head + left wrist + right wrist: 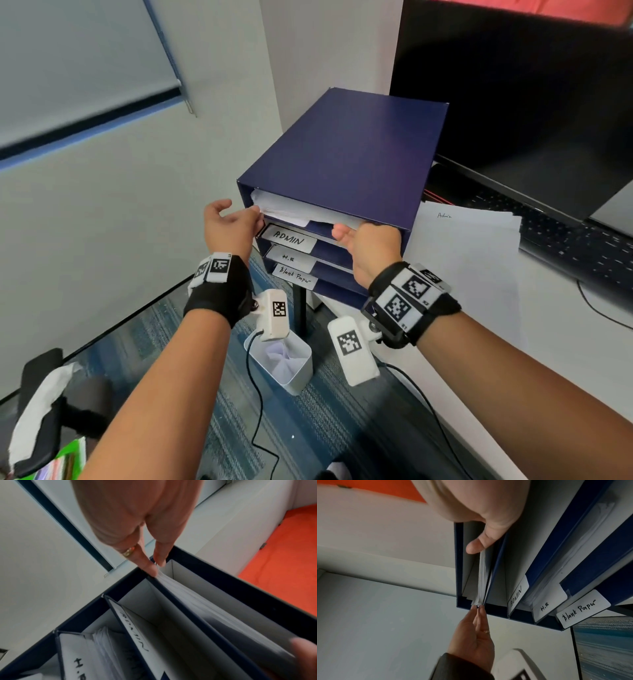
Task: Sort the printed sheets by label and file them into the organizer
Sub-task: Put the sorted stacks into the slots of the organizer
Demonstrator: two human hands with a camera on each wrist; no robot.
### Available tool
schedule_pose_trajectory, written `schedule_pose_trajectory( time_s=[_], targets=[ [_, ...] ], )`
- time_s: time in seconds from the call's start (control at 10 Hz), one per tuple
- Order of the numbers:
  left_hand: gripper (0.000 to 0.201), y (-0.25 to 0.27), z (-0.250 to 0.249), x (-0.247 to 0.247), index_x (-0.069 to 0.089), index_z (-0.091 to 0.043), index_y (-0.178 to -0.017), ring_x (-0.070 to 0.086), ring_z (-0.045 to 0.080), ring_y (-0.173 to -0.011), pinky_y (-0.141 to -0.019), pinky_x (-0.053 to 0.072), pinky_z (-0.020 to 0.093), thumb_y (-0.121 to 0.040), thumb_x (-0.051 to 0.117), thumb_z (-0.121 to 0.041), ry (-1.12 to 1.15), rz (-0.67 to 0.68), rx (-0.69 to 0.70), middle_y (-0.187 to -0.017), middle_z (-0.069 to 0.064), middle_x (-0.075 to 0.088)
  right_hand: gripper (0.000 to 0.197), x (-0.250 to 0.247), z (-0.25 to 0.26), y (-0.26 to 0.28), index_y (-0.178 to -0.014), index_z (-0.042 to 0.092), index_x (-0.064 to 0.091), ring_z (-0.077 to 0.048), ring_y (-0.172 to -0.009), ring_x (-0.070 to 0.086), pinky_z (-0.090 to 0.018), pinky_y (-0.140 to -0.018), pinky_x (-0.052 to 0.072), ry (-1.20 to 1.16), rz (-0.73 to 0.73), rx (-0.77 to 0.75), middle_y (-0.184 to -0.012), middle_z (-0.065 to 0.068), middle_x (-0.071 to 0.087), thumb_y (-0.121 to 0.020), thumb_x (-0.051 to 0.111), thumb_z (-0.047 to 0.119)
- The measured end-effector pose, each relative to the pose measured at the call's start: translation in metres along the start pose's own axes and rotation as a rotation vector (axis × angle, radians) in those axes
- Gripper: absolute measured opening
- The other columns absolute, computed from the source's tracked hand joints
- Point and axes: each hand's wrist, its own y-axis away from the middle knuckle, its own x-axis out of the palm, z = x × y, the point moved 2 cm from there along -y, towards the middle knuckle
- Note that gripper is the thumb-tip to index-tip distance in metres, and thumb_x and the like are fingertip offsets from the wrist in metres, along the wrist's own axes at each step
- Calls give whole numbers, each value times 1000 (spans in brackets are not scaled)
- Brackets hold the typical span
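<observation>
paper: the stack of white paper sheets [294, 209] sits in the top slot of the navy blue cardboard paper organiser [346, 154], with its front edge poking a bit past the opening
left hand: the left hand [227, 228] has the stack's front left corner pinched tight between thumb and fingertips [149, 568], and there's a gold ring on one finger
right hand: the right hand [371, 246] grips the stack near its front right end. The thumb [474, 546] is pressed on the paper edge and the other fingers are mostly hidden behind the hand
slots below: three more shelves under the top one, each with a white handwritten tag: ADMIN tag [289, 237], H.R tag [289, 257], Blank Paper tag [295, 275]. The H.R shelf has paper in it
organiser spot: it stands at the left end of the white desk [513, 325]
beside it: a few loose white sheets [469, 233] lie flat on the desk just right of the organiser, and a black keyboard [565, 236] and a big dark monitor [531, 102] are further right
floor: a small white plastic bin [284, 363] with crumpled paper inside sits on blue striped carpet, below the hands
wall: a grey roller blind [78, 68] is up on the left
</observation>
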Motion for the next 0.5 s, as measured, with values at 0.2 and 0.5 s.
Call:
schedule_pose_trajectory(
  time_s=[0.2,0.5],
  targets=[
    [13,20,24,5,46,-16,-84,61,12,-55,-58,56,24,-94,53,-12,-92,102,-16,-74,4,59,27,-4,-8,-13,-123,5,45,-16,-105,60,-28,-102,45,-102,263,-44,-142,-17,45,-101,29,3],
    [20,78,91,34,54,-14,-79,54,7,-43,-43,43,15,-97,44,-12,-573,646,-413,-69,3,61,25,-78,-15,-2,-117,10,59,-21,-76,62,-30,-69,53,505,368,-58,-88,-7,61,-99,45,19]
  ],
)
